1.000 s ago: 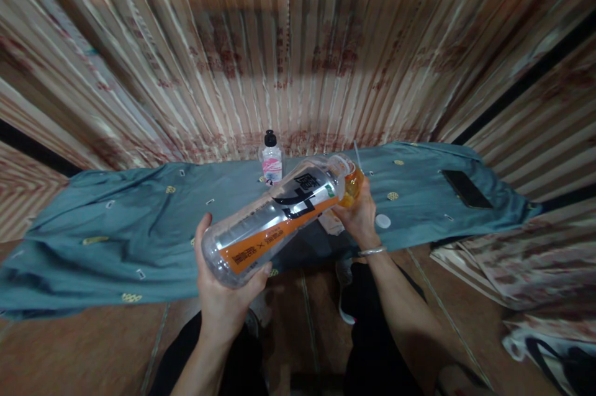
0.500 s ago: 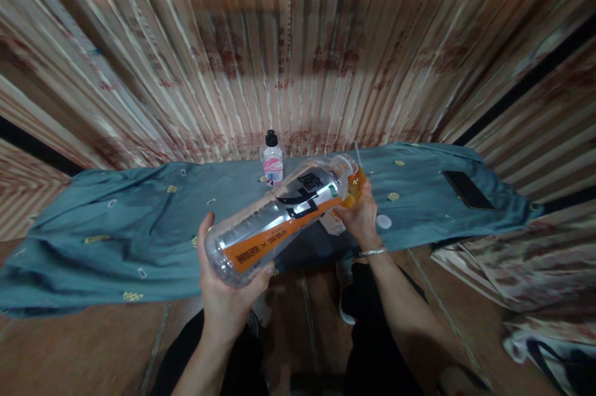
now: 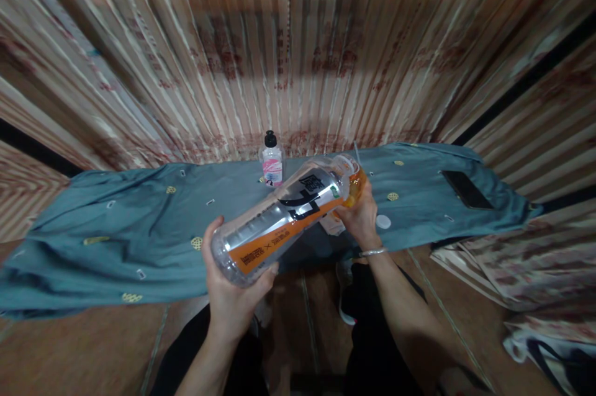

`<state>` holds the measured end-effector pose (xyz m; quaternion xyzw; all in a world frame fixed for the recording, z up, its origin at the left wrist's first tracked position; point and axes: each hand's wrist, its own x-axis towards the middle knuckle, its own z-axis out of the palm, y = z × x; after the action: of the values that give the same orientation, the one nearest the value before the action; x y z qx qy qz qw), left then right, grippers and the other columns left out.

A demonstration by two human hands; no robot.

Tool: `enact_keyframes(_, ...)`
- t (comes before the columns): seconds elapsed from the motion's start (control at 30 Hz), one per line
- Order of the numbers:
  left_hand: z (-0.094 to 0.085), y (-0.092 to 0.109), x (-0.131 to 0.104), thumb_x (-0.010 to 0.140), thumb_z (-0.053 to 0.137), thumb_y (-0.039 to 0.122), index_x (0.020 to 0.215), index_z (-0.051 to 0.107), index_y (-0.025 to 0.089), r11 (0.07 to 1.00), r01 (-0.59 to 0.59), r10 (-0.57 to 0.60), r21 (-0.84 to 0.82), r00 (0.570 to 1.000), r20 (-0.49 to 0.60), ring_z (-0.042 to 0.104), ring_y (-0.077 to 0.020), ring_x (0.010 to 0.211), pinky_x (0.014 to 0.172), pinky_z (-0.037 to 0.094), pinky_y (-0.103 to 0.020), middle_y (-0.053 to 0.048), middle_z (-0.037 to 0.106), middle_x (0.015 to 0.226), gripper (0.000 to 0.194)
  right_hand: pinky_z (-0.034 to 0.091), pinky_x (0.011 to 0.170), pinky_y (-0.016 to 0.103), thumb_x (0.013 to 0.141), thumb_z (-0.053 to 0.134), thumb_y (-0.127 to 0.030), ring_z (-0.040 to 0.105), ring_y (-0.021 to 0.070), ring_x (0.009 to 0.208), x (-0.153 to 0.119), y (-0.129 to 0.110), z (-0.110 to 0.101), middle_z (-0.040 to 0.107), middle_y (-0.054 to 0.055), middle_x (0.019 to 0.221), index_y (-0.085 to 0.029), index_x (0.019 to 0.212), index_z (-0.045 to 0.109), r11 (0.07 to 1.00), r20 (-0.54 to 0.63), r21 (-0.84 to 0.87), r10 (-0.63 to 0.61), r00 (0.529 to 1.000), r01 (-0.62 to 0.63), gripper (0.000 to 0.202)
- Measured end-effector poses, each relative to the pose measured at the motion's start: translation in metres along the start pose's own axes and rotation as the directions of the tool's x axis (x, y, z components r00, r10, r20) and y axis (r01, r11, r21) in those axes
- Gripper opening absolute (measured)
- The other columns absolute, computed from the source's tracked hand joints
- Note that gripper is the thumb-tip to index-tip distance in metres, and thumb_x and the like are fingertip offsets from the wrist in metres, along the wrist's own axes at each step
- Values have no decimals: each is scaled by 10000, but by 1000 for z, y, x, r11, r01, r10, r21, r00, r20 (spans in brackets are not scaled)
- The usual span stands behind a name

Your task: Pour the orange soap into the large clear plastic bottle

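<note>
A large clear plastic bottle (image 3: 279,222) with a silver and orange label lies tilted in the air, its neck end up to the right. My left hand (image 3: 235,297) is wrapped round its base. At the bottle's neck end is a small amber container (image 3: 356,188), gripped by my right hand (image 3: 361,216); its exact kind is unclear. Its rim is close to the bottle's mouth, and I cannot tell whether they touch. A thin clear stick (image 3: 356,151) shows behind the container. Partly hidden beneath the bottle lies a pale packet (image 3: 333,225).
A small bottle (image 3: 272,163) with a black cap and pink label stands at the back of the cloth-covered surface (image 3: 139,216). A white round cap (image 3: 383,221) lies right of my right hand, and a dark phone (image 3: 466,189) farther right. A pleated curtain (image 3: 288,61) hangs behind.
My left hand and the bottle's base have shifted slightly right, and the bottle has rolled a little, turning its label. My right hand with the amber container stays nearly still.
</note>
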<state>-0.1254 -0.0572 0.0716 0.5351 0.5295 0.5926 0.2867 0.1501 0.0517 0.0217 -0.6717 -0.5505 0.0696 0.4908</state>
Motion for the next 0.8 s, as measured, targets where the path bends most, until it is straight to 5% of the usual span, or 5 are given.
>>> enact_keyframes(0.37,2,-2,0,537,997,296,1456,434,255,1000,31,-31,-2,1000,-8,685,-228,1025,905,595,-341,-71,596,1253,1078,573,1043,509,704,828,-497,684,356,1244,-1,2,-1,681,209,1360,-113,1470,442,1000,40,17,-13,999,12,941)
enact_keyframes(0.57,15,8,-1,559,962,360,1406,457,223,997,8,-15,-71,995,-98,670,-196,911,811,583,-306,-49,610,1151,996,573,1051,513,706,848,-570,675,352,1240,-1,3,-5,656,221,1375,-101,1480,429,996,75,53,-74,994,70,997)
enact_keyframes(0.8,13,9,-2,563,970,356,1423,449,250,995,66,-72,-72,995,-76,667,-219,1012,897,571,-326,-60,600,1221,1011,566,1061,538,712,826,-488,674,371,1248,-1,6,-5,635,228,1403,-121,1527,367,998,105,45,-47,993,43,1005)
